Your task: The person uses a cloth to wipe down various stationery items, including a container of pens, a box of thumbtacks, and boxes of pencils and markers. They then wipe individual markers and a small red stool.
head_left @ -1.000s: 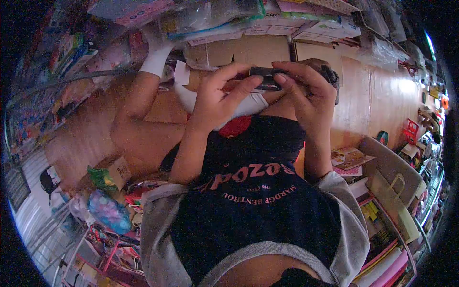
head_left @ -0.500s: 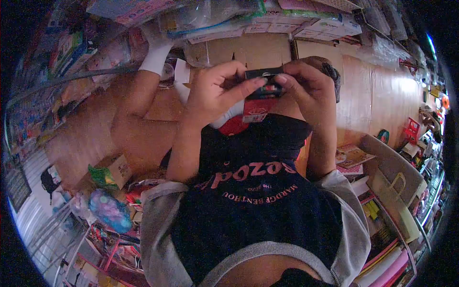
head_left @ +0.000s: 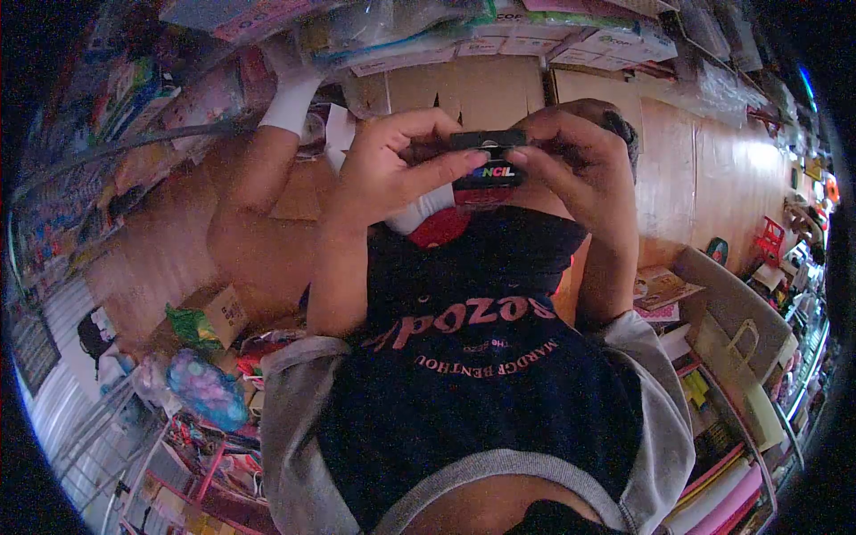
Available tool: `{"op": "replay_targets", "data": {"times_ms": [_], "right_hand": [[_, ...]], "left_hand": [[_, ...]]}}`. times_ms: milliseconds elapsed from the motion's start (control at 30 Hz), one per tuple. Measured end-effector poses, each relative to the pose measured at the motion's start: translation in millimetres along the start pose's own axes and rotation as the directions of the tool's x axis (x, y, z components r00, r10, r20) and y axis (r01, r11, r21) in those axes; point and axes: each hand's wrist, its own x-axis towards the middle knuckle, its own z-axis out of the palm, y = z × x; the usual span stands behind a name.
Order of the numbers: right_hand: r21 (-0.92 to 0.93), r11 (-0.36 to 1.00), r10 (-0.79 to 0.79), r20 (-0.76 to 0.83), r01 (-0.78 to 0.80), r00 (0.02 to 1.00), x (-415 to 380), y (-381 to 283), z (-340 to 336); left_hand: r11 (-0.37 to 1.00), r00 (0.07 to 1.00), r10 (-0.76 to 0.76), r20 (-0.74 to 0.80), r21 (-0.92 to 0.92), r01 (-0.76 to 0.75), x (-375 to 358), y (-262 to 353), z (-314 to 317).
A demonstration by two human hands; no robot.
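Observation:
A small black pencil pack (head_left: 499, 173) is held up in front of my lap, with "ENCIL" readable in multicoloured letters. Its upper edge is a black flap with a small notch or hole. My left hand (head_left: 397, 165) pinches the pack's left side, thumb resting on the front. On the opposite side, my right hand (head_left: 580, 165) grips it the same way, the two thumbs close together. Below the lettering a dark red part (head_left: 481, 198) shows. The fingers behind the pack are hidden.
Cartons (head_left: 615, 46) and plastic-wrapped goods line the shelf ahead. To the left sit an open cardboard box (head_left: 218, 321) and a blue-purple bag (head_left: 207, 392). At right are a grey bin (head_left: 740, 308) and a small red stool (head_left: 769, 239) on the wooden floor.
The pack has tilted, so its coloured lettering now shows and less of the red part below is visible. Both hands have shifted slightly and keep hold of it.

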Motion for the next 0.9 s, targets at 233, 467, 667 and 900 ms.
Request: {"op": "replay_targets", "data": {"times_ms": [233, 467, 667, 900], "right_hand": [[0.055, 0.998, -0.043, 0.227, 0.031, 0.973, 0, 7, -13], [0.109, 0.994, -0.021, 0.295, -0.012, 0.955, -3, 14, -13], [0.269, 0.880, 0.283, 0.364, -0.391, 0.888, -7, 46, -9], [0.146, 0.948, 0.218, 0.351, -0.284, 0.911, -8, 35, -17]], "left_hand": [[0.975, 0.987, -0.080, 0.142, -0.193, 0.107, -3, 2, -5], [0.941, 0.976, -0.150, 0.159, -0.280, 0.190, -13, -3, -6], [0.887, 0.949, -0.294, 0.115, -0.338, 0.316, -21, -26, 5], [0.977, 0.977, -0.212, 0.024, -0.010, 0.212, -21, -17, 9]]}}
